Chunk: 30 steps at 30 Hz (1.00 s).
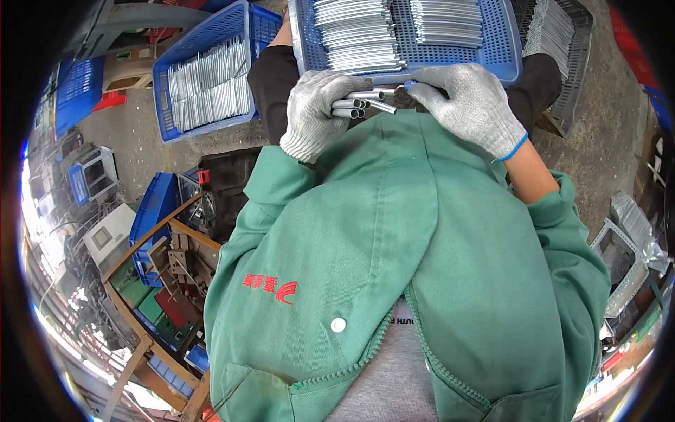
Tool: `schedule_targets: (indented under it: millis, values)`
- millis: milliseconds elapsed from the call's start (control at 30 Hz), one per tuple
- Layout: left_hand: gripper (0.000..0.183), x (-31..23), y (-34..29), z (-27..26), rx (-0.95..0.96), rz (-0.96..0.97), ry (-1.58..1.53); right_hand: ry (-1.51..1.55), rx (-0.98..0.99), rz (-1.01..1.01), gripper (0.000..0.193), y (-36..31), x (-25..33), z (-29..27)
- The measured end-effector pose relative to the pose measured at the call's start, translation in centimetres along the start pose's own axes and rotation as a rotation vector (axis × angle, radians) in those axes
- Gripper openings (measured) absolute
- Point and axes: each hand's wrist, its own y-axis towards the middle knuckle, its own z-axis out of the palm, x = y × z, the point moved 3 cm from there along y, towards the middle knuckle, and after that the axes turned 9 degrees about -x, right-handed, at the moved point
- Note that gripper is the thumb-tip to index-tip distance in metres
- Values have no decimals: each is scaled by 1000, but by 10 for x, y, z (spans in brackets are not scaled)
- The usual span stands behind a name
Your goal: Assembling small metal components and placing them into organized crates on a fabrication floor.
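My left hand, in a grey knit glove, is closed round a small bundle of short silver metal tubes. Their open ends point to the right, and one tube slants out below the others. My right hand, gloved too, is closed on a small tool with a blue part showing at the fingertips. Its dark tip lies close to the tube ends; whether it touches them I cannot tell. Just beyond both hands is a blue perforated crate holding stacked rows of silver tubes.
Another blue crate of tubes stands on the floor at the left. A dark crate with more tubes is at the right. On the lower left, a wooden frame surrounds metal parts and blue bins. A metal frame lies at the right.
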Motion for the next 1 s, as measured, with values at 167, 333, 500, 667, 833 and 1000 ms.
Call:
schedule_targets:
  millis: [167, 333, 500, 667, 833, 1000]
  values:
    - [22, 2, -3, 0, 1, -12, 3, 15, 41, -34, 25, -3, -1, 6]
    - [25, 7, -3, 2, -23, -30, 22, 133, 92, 70, 27, 0, -5, 8]
    - [27, 17, 5, 11, -61, -93, 96, 80, -34, 106, 29, 8, -16, 10]
    - [26, 48, 20, 39, 122, -349, 257, 6, -95, 178, 30, 6, -28, 10]
    - [24, 95, 23, 78, 243, -342, 489, -7, -69, 228, 31, -3, -33, 14]
    - [24, 94, 28, 77, 311, -320, 498, 6, -95, 235, 31, -10, -38, 17]
